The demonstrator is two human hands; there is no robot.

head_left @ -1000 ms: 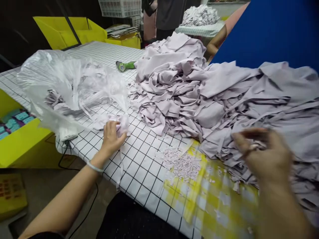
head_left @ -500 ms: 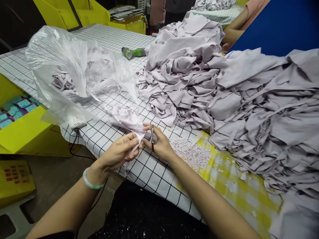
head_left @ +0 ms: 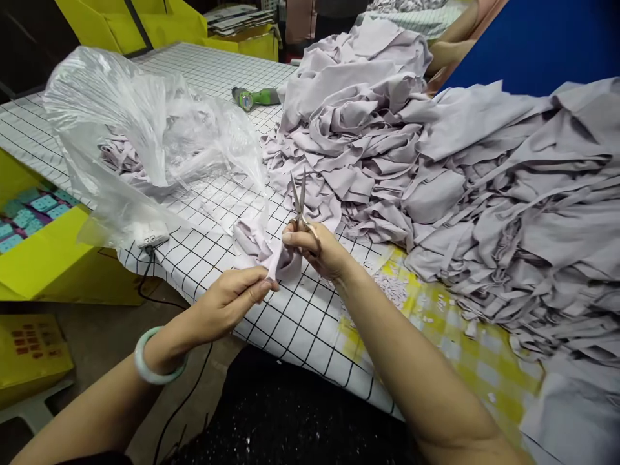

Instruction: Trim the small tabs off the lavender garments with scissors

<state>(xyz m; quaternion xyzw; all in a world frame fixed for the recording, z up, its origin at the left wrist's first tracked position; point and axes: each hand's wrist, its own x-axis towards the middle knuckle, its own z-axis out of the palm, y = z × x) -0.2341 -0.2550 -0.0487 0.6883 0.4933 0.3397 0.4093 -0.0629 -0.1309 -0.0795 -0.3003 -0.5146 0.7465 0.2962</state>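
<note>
Near the front edge of the table, my left hand [head_left: 237, 297] pinches a piece of pale lilac fabric [head_left: 252, 242] between thumb and fingers. My right hand [head_left: 320, 248] is closed around a small pair of scissors [head_left: 299, 197], whose blades point away from me and stand slightly apart. The fabric runs from my left fingertips up to my right hand, whose fingers seem to touch it; the exact contact is hidden. Beyond and to the right rises a big heap of the same lilac fabric [head_left: 358, 129].
A clear plastic bag [head_left: 111, 110] with fabric inside lies at left on the gridded tablecloth [head_left: 310, 323]. Beside it sits a white power socket [head_left: 151, 234] with a black cable. Farther back are a green-handled tool [head_left: 264, 97] and yellow boxes [head_left: 184, 26]. Tiny scraps [head_left: 392, 287] lie at right.
My right hand has turned, so the scissors now point away, up from the fabric. My left hand has shifted slightly lower, still pinching the fabric, which has opened out between the hands.
</note>
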